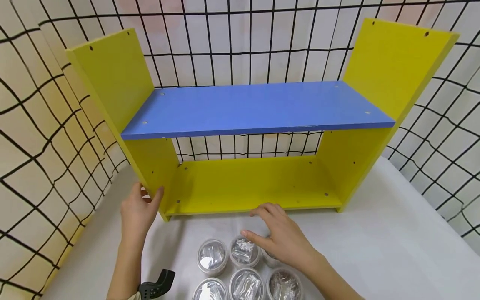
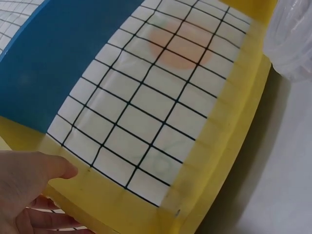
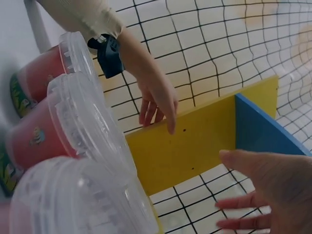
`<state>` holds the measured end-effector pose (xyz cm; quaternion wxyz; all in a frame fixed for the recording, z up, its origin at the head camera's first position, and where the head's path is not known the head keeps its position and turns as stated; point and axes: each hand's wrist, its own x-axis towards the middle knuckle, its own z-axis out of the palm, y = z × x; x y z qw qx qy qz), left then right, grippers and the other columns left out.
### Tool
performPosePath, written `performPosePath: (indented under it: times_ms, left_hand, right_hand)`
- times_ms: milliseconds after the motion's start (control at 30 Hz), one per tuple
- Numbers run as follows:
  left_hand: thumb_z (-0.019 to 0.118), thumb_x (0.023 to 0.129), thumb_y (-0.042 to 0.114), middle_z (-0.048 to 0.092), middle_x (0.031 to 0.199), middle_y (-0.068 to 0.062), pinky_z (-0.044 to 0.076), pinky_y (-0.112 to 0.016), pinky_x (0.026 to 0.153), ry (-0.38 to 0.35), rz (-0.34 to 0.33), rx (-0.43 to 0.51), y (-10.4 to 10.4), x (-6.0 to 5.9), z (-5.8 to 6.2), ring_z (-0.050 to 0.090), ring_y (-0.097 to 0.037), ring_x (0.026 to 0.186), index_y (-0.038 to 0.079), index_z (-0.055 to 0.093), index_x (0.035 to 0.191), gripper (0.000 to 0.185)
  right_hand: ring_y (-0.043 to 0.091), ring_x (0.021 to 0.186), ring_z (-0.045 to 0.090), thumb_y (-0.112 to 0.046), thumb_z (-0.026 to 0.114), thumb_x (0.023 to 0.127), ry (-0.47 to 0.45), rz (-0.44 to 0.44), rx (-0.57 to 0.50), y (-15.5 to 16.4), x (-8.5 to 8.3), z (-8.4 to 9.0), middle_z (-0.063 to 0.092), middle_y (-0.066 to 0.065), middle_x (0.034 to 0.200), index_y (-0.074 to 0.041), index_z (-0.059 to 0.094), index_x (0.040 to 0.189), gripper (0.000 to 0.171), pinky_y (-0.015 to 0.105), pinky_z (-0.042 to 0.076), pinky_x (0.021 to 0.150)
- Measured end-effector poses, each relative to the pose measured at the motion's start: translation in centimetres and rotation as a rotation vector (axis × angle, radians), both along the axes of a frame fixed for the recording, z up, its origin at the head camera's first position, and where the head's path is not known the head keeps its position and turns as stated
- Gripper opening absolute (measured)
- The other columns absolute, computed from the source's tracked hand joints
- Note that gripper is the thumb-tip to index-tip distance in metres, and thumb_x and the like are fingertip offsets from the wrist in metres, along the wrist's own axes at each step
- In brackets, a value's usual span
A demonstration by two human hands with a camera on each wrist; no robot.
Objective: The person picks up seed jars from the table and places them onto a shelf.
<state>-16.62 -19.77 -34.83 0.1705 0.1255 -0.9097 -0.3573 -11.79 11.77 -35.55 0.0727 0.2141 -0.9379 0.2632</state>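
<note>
From the near side of the worktop [image 1: 382, 246], the head camera looks forward and down on the whole shelf unit [image 1: 255, 108]. The left-wrist camera, tilted, looks from close up through the unit's lower opening; the right-wrist one, turned sideways just beside the tubs [image 3: 92, 122], faces the worktop's left edge, all three sharing the left grip [image 1: 137, 211].

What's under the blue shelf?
Under the blue shelf there's a yellow bottom board. Through the gap you can see the gridded backdrop. The shelf covers some of that grid, and the board hides the white surface beneath it.
</note>
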Motion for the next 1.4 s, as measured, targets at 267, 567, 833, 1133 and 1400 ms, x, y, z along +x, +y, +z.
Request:
performPosePath:
  times_ms: [267, 567, 833, 1133, 1400]
  left_hand:
    - [0.054, 0.089, 0.040, 0.059, 0.115, -0.025, 0.055, -0.044, 0.070, -0.005, 0.006, 0.002, -0.3, 0.2, -0.3, 0.061, -0.037, 0.095, 0.002, 0.046, 0.122, 0.051]
    - [0.053, 0.090, 0.037, 0.060, 0.111, -0.026, 0.054, -0.047, 0.071, 0.035, 0.017, -0.007, -0.5, 0.2, -0.4, 0.062, -0.038, 0.092, 0.000, 0.050, 0.118, 0.046]
    - [0.053, 0.090, 0.035, 0.061, 0.111, -0.025, 0.054, -0.047, 0.072, 0.026, 0.026, -0.014, -0.4, 0.2, -0.7, 0.062, -0.038, 0.092, 0.000, 0.050, 0.119, 0.045]
    - [0.051, 0.090, 0.039, 0.063, 0.112, -0.017, 0.049, -0.045, 0.072, 0.022, 0.042, -0.081, -0.4, -0.4, -0.5, 0.063, -0.033, 0.090, 0.006, 0.052, 0.120, 0.044]
    - [0.053, 0.090, 0.033, 0.063, 0.108, -0.022, 0.054, -0.046, 0.071, 0.085, 0.007, -0.012, -0.4, -0.4, -0.7, 0.064, -0.036, 0.089, 0.002, 0.053, 0.117, 0.041]
  right_hand:
    - [0.004, 0.104, 0.048, -0.052, 0.060, 0.083, 0.092, 0.105, -0.084, 0.5, 0.8, -0.3, 0.054, -0.019, 0.108, -0.029, 0.060, 0.100, 0.028, 0.035, 0.049, 0.082]
    - [0.002, 0.100, 0.050, -0.043, 0.067, 0.081, 0.187, 0.190, -0.105, 2.0, 2.1, -0.9, 0.052, -0.020, 0.105, -0.026, 0.061, 0.096, 0.024, 0.029, 0.051, 0.078]
    - [0.000, 0.091, 0.052, -0.042, 0.066, 0.082, 0.241, 0.320, -0.053, 3.5, 3.5, -1.3, 0.054, -0.018, 0.103, -0.026, 0.061, 0.102, 0.026, 0.022, 0.049, 0.075]
    - [-0.002, 0.089, 0.051, -0.040, 0.066, 0.082, 0.293, 0.399, -0.011, 4.6, 4.1, -2.1, 0.055, -0.016, 0.102, -0.025, 0.062, 0.106, 0.028, 0.015, 0.044, 0.076]
    - [0.000, 0.090, 0.051, -0.044, 0.066, 0.082, 0.260, 0.393, 0.046, 5.4, 4.8, -2.9, 0.055, -0.016, 0.104, -0.027, 0.062, 0.106, 0.030, 0.022, 0.048, 0.075]
